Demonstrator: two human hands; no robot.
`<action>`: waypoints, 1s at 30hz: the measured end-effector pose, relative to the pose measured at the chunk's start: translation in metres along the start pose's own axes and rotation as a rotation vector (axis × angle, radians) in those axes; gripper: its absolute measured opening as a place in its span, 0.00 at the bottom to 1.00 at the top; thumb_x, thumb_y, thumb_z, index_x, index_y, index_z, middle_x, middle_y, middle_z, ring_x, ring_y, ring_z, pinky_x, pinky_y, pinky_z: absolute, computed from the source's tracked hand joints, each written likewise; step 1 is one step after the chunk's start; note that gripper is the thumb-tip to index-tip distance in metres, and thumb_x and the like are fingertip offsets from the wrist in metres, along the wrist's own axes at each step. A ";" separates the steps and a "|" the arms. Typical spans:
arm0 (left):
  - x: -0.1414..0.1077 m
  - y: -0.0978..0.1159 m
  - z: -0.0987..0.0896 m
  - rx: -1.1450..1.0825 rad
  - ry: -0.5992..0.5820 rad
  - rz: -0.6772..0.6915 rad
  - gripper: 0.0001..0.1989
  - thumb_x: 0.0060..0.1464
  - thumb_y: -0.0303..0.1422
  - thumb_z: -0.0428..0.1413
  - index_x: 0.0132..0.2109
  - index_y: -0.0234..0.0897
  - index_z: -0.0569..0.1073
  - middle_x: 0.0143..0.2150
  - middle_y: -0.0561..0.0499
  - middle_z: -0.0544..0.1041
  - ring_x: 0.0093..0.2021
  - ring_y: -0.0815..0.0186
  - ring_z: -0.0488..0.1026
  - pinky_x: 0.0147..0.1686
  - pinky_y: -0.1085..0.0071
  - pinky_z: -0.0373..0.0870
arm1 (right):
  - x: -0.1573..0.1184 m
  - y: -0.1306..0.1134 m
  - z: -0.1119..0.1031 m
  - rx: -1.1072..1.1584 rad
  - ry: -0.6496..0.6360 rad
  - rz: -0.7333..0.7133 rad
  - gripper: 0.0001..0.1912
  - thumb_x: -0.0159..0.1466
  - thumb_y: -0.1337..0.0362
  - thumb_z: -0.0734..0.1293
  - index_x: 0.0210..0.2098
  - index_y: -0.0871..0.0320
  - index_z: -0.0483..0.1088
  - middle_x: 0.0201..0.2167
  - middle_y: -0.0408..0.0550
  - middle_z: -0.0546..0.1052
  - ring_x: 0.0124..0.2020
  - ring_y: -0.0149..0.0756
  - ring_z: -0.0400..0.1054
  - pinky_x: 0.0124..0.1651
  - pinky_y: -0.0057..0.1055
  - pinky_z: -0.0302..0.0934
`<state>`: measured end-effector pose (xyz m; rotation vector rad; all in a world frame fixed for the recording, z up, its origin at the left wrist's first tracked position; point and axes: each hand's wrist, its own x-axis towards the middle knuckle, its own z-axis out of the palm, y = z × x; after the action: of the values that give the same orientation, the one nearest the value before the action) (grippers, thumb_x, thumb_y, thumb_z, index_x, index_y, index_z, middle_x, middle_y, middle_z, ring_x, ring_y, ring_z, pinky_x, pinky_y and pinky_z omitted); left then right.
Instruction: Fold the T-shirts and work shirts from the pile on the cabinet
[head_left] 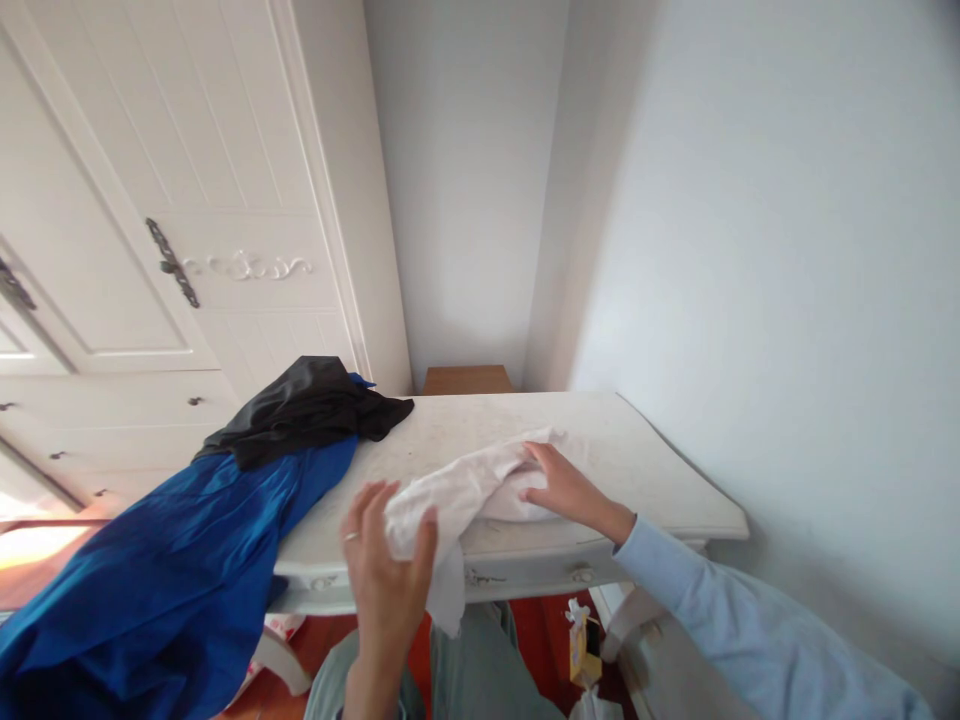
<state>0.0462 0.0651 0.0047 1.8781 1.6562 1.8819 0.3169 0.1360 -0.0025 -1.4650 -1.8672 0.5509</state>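
Observation:
A white piece of cloth (pixel 465 482), rumpled and long, lies across the white table (pixel 637 455), with one end hanging over the front edge. My left hand (pixel 386 560), wearing a ring, is at the cloth's left end; its thumb and fingers are spread apart. At the other end, my right hand (pixel 562 485) reaches in from a light blue sleeve, its fingertips at the cloth and a gap between thumb and fingers. Whether either hand presses on the fabric is hard to see.
Left on the table, a black garment (pixel 307 410) rests over blue fabric (pixel 217 540) that drapes off the edge. A white wardrobe (pixel 247 180) stands at left, a pale wall (pixel 765 260) at right. Below the table is a yellow box (pixel 585 650).

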 end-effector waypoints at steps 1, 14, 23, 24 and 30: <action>0.001 0.003 0.006 0.059 -0.165 0.090 0.23 0.55 0.42 0.61 0.55 0.40 0.71 0.59 0.40 0.70 0.65 0.48 0.62 0.63 0.50 0.58 | -0.003 0.001 -0.001 -0.076 0.005 0.014 0.41 0.48 0.67 0.75 0.61 0.63 0.66 0.59 0.61 0.67 0.62 0.51 0.61 0.66 0.46 0.54; 0.042 -0.033 -0.001 -0.046 -0.377 -0.450 0.21 0.57 0.47 0.50 0.38 0.35 0.79 0.27 0.51 0.75 0.31 0.62 0.70 0.31 0.71 0.62 | 0.033 -0.006 -0.115 -0.391 0.011 -0.176 0.15 0.65 0.68 0.61 0.43 0.60 0.80 0.41 0.51 0.77 0.41 0.36 0.69 0.46 0.29 0.61; 0.019 -0.022 0.006 -0.186 -0.250 -0.524 0.27 0.49 0.55 0.51 0.37 0.35 0.76 0.29 0.49 0.74 0.33 0.60 0.70 0.33 0.70 0.64 | 0.052 0.015 -0.122 -0.784 0.082 -0.031 0.22 0.59 0.79 0.58 0.43 0.61 0.79 0.53 0.53 0.73 0.54 0.42 0.65 0.61 0.36 0.57; 0.017 -0.017 0.004 -0.214 -0.288 -0.538 0.28 0.49 0.56 0.51 0.39 0.35 0.76 0.30 0.49 0.75 0.33 0.59 0.71 0.33 0.69 0.65 | 0.046 0.018 -0.114 -0.744 0.035 -0.039 0.23 0.59 0.79 0.57 0.44 0.61 0.79 0.53 0.52 0.73 0.55 0.40 0.66 0.62 0.35 0.56; 0.021 -0.007 -0.005 -0.125 -0.619 -0.528 0.34 0.51 0.63 0.50 0.40 0.35 0.77 0.34 0.43 0.79 0.36 0.55 0.75 0.33 0.67 0.67 | 0.009 0.027 -0.063 -0.492 -0.353 -0.119 0.23 0.63 0.66 0.65 0.57 0.62 0.72 0.59 0.56 0.69 0.61 0.43 0.63 0.67 0.36 0.55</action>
<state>0.0327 0.0787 0.0166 1.5364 1.5522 1.0375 0.3803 0.1471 0.0233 -1.6218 -2.4816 0.3172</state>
